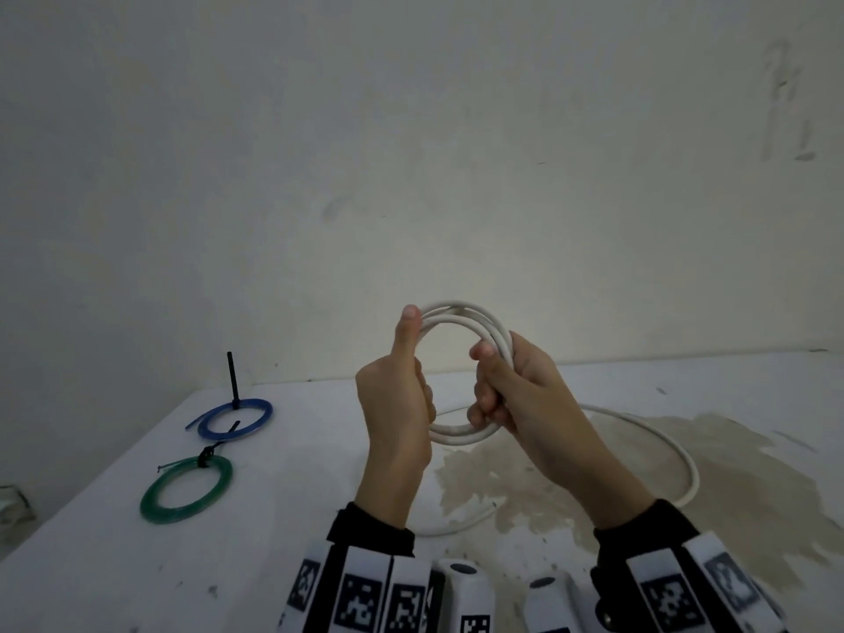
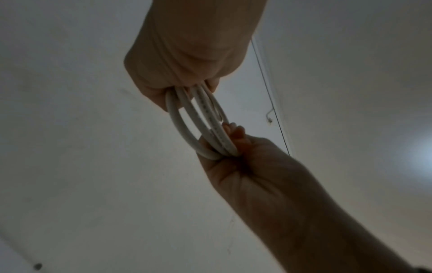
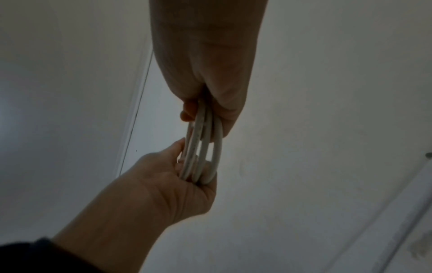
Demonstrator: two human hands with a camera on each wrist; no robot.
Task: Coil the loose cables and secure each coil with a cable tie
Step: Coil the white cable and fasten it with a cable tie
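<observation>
White cable (image 1: 461, 319) coil held above stained white table (image 1: 114, 564), against plain wall (image 1: 411, 130).

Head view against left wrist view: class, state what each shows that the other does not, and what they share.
Only the head view shows the blue coil and green coil, each tied, on the table, plus the white cable's loose tail. Only the left wrist view shows the turns edge-on, splayed apart. Both show the left hand and right hand gripping the white coil.

Hidden inside both hands (image 1: 397, 404) — stretches of the white cable (image 1: 461, 315); loose tail (image 1: 662, 450) lost behind the right forearm at lower right. Cut off by the bottom edge — both wrist rigs. Too blurred to identify — the grey object (image 1: 13, 502) at far left.
</observation>
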